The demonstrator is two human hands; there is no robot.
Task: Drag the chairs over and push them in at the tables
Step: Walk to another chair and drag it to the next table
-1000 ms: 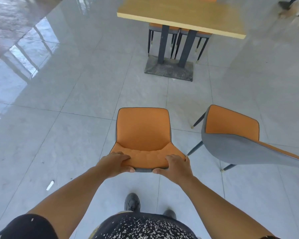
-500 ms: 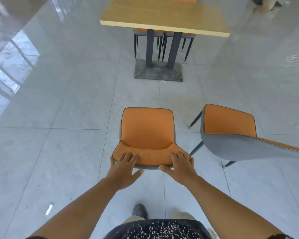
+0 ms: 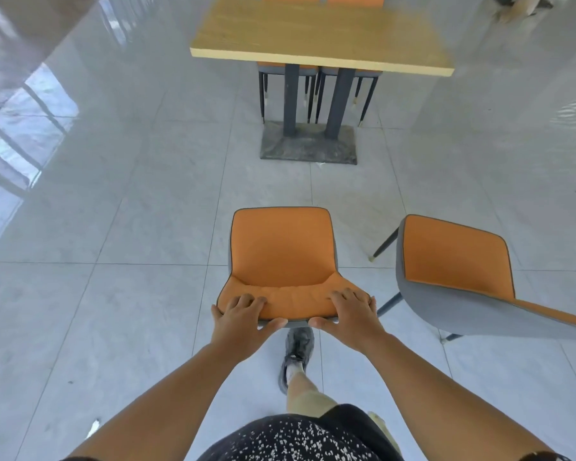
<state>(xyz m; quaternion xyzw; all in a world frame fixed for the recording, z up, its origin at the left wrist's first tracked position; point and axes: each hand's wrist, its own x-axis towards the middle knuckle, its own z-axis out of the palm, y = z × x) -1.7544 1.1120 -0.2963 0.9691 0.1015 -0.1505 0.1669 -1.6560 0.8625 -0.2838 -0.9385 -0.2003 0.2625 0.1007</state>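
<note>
Head view: the left grip and right grip each clasp the top of the chair back, fingers draped over the orange front, thumbs behind. It stands on the floor, well apart from the surface ahead, with a second chair just beside it on the right.

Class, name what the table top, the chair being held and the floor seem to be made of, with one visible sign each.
The table top: pale wood or wood-look laminate, matte; grain streaks show. The chair: orange padded upholstery, perhaps faux leather; stitched seams, dark piping, grey shell. The floor: glossy pale tiles; grout lines, window reflections.
</note>
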